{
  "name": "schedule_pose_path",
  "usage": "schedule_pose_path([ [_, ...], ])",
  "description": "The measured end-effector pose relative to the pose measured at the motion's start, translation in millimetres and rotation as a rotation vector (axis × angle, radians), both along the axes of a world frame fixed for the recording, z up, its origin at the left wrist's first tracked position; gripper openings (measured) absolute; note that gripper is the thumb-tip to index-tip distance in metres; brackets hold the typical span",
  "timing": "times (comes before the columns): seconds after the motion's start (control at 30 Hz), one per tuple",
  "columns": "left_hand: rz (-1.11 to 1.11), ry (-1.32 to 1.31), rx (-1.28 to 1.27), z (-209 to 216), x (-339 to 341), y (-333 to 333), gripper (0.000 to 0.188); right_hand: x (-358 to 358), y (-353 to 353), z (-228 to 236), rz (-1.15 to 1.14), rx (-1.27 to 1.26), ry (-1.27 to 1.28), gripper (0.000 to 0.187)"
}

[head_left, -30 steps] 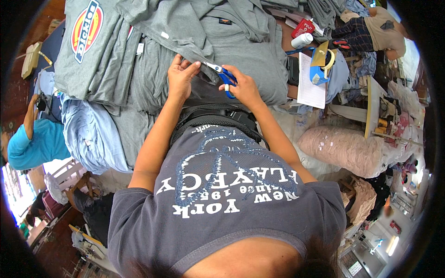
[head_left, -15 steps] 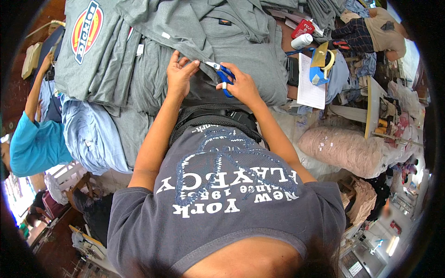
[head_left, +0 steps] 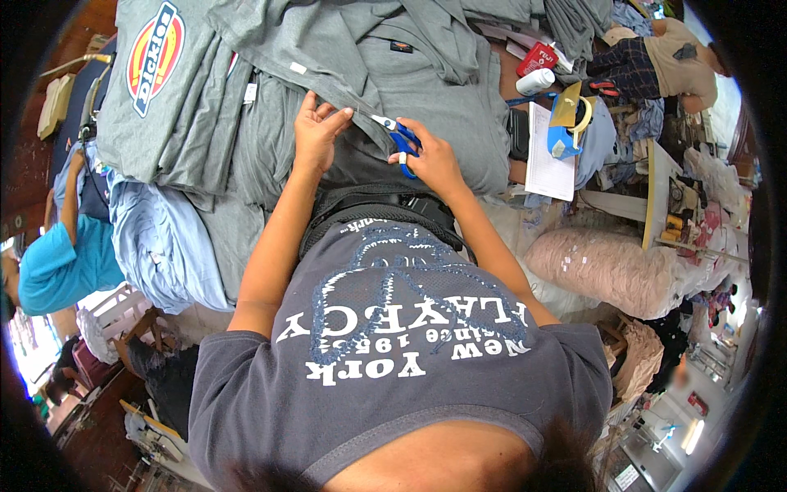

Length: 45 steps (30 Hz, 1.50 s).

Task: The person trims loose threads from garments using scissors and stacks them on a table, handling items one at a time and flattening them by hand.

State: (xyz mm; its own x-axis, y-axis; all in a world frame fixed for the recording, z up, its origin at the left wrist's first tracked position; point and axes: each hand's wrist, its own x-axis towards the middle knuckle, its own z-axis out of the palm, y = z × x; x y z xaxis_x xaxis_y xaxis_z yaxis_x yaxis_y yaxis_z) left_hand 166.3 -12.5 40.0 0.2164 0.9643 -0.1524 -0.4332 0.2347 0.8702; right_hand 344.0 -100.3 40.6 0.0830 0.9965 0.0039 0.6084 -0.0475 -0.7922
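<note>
A grey T-shirt (head_left: 316, 78) lies spread on a thick heap of matching shirts. My left hand (head_left: 318, 135) pinches the near edge of its cloth between thumb and fingers. In my right hand (head_left: 432, 160) is a pair of scissors (head_left: 404, 148) with blue handles, fingers through the loops. Their short metal blades point left toward the pinched edge, a little apart from my left fingertips. Whether the blades touch cloth or a thread, I cannot tell.
On the right are a notepad (head_left: 549, 156), a blue tape dispenser (head_left: 564, 135), a white bottle (head_left: 535, 80) and a red packet (head_left: 537, 59). Light blue cloth (head_left: 160, 242) hangs at left, beside a person in a turquoise shirt (head_left: 70, 262). Another person (head_left: 664, 61) is at far right.
My right hand with the scissors has drawn slightly right and toward me. My left hand keeps its pinch. The person at left has lowered an arm.
</note>
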Motion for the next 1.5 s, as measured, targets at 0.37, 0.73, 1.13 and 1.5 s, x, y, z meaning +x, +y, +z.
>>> schedule_pose_path([
  [0.37, 0.018, 0.035, -0.015, 4, -4, 5, 0.062, -2, 9, -2, 0.04, 0.016, 0.029, 0.055],
  [0.73, 0.02, 0.009, 0.022, -6, -11, 15, 0.078, -13, 18, 14, 0.03, -0.023, -0.043, 0.057],
  [1.13, 0.032, -0.021, 0.003, -3, -15, 24, 0.079, -13, 16, 5, -0.014, -0.065, 0.003, 0.055],
  [1.5, 0.013, -0.025, 0.008, -5, -17, 26, 0.084, -17, 28, 3, 0.02, -0.001, 0.022, 0.056],
])
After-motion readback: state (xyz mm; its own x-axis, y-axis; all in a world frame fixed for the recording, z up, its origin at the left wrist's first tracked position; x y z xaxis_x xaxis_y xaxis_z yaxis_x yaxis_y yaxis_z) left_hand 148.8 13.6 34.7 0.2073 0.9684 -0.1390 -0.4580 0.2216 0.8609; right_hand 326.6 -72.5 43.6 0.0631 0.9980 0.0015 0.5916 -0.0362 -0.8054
